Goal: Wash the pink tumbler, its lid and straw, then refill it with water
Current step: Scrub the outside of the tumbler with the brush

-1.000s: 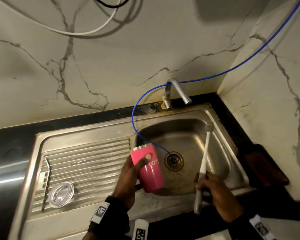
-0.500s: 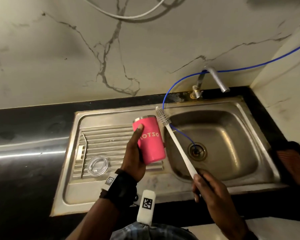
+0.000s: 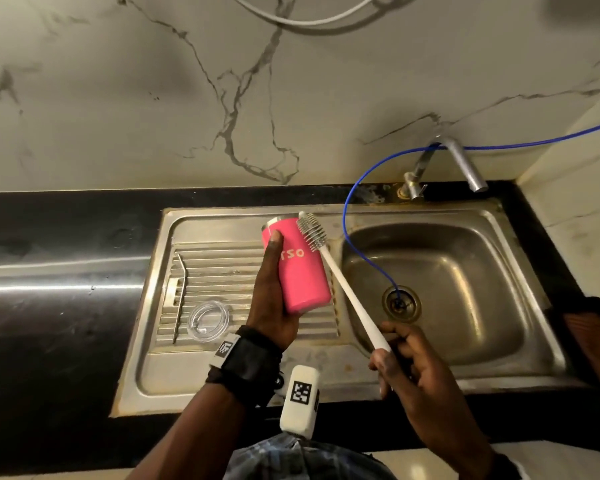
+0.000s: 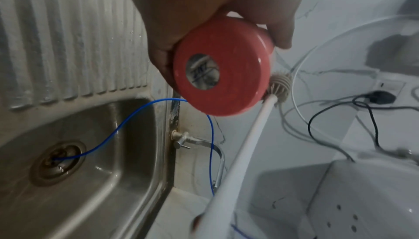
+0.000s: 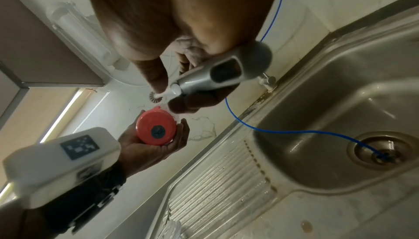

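Observation:
My left hand [image 3: 274, 299] grips the pink tumbler [image 3: 300, 268] above the ribbed drainboard, its mouth tilted away from me; its base [image 4: 223, 67] shows in the left wrist view. My right hand [image 3: 409, 362] holds the grey end of a long white bottle brush [image 3: 343, 282], whose bristle head [image 3: 311, 233] lies against the tumbler's rim on the right side. The clear lid [image 3: 208, 318] and the bent metal straw [image 3: 180, 299] lie on the drainboard to the left. In the right wrist view the brush handle [image 5: 226, 70] sits in my curled fingers, with the tumbler [image 5: 156, 128] beyond.
The steel sink [image 3: 492, 216] has its basin on the right, with a drain [image 3: 400, 303] and a thin blue hose [image 3: 352, 192] running into it. A tap [image 3: 465, 164] stands at the back edge. Black counter [image 3: 49, 306] lies left; a marble wall rises behind.
The tumbler has moved left and up from over the basin to over the drainboard. The brush has swung from upright at the right to the tumbler's rim.

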Action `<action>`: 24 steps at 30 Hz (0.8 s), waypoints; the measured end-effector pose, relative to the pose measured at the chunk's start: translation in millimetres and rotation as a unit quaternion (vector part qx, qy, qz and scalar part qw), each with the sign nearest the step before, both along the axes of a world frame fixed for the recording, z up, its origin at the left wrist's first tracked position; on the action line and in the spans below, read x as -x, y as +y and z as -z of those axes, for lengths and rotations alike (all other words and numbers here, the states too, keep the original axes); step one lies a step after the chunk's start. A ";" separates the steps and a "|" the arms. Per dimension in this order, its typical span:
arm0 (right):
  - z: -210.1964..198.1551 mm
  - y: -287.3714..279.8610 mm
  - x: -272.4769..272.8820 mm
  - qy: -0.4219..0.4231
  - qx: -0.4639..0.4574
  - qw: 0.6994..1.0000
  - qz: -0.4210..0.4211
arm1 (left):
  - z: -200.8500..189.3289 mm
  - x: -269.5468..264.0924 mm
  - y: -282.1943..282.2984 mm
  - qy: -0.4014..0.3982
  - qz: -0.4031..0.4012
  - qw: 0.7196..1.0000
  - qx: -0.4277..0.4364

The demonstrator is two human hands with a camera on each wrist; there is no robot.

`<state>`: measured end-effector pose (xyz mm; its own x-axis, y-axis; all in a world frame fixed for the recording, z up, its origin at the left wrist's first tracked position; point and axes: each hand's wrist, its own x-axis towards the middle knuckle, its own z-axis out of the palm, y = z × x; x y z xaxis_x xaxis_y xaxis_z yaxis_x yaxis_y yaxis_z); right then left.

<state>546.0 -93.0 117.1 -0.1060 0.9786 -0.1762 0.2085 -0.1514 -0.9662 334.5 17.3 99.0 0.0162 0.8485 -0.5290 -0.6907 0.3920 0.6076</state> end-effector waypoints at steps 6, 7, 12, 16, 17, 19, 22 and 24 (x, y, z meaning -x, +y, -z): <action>-3.2 12.9 2.7 -0.030 -0.034 0.999 -0.015 | -5.1 -0.9 15.8 0.084 -0.008 0.996 -0.022; -4.3 15.5 3.3 -0.032 -0.046 0.998 -0.015 | -7.2 0.0 19.2 0.083 -0.007 0.996 -0.021; -2.7 26.1 4.6 -0.058 -0.111 0.992 0.010 | -17.0 -2.5 32.0 0.091 -0.014 0.995 -0.030; -5.4 29.9 3.6 -0.067 -0.122 0.990 0.012 | -19.3 -15.3 40.9 0.131 -0.039 0.990 -0.017; -6.2 31.2 3.3 -0.072 -0.126 0.989 0.013 | -19.4 -19.5 42.0 0.131 -0.038 0.991 -0.017; -7.2 34.9 2.4 -0.084 -0.137 0.987 0.021 | -18.8 -28.1 43.1 0.125 -0.034 0.991 -0.025; -5.2 37.2 -1.9 -0.090 -0.140 0.986 0.033 | -15.5 -36.8 45.9 0.130 -0.044 0.990 -0.038; -1.9 33.3 -6.9 -0.098 -0.150 0.984 0.029 | -15.0 -35.2 52.0 0.132 -0.067 0.988 -0.041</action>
<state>552.9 -59.6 119.0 -0.0421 0.9932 0.1089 0.3938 0.1167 -0.9117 369.7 69.3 114.0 -0.2282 0.8743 -0.4284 -0.5465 0.2492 0.7996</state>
